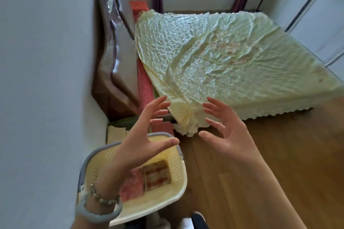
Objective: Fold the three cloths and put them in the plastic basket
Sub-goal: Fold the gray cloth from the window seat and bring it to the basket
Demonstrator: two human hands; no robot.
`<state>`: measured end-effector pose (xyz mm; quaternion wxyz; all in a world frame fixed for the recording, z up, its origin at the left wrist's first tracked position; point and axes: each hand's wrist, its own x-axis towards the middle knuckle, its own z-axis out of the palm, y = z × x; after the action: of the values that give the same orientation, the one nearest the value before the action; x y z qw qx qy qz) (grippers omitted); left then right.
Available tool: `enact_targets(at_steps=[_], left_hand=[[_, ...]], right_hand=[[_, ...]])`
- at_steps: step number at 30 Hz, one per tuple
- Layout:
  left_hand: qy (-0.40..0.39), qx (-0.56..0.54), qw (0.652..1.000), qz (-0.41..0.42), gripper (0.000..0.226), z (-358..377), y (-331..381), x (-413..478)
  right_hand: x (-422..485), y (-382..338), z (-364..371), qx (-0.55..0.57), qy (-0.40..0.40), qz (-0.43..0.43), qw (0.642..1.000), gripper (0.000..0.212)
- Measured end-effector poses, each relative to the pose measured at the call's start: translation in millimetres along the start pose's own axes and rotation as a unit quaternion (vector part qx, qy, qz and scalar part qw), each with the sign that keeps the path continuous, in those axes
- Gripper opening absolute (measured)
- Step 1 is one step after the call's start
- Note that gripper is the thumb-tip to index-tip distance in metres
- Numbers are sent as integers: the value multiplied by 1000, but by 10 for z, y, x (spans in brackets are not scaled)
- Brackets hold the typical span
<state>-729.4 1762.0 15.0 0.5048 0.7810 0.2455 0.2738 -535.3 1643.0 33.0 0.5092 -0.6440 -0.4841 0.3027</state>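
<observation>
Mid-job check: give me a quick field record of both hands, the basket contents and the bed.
left hand: open, fingers spread, above the plastic basket, holding nothing
right hand: open, fingers spread, near the bed corner, holding nothing
basket position: below the left hand, by the wall
in basket: folded checked cloth, pink cloth beside it
third cloth: cannot tell from this view
bed: covered by a crinkled pale green bedspread, one corner hanging between the hands
floor: wooden
</observation>
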Motion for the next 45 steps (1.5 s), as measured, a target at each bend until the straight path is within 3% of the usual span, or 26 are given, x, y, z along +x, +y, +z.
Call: enact_targets(at_steps=[6,11,25,34,45], left_hand=[[-55,-16,997,59,92,665,511,437],[-111,-38,988,102,90,1707,884,737],[-182,-57,971,143,85,4192,1650,1581],[-232,-63,959,149,82,5297,1860,2514],[-308,-83,933,167,81,6957,2161,4267]], right_hand=[[-428,-21,-873,-19,99,6,995,80],[-922,144,-1831,-28,169,27,985,80],[-1877,803,-4328,-51,271,74,958,84],[-1815,1305,-5484,-43,339,82,936,81],[-1220,1955,-7357,-62,411,100,904,81]])
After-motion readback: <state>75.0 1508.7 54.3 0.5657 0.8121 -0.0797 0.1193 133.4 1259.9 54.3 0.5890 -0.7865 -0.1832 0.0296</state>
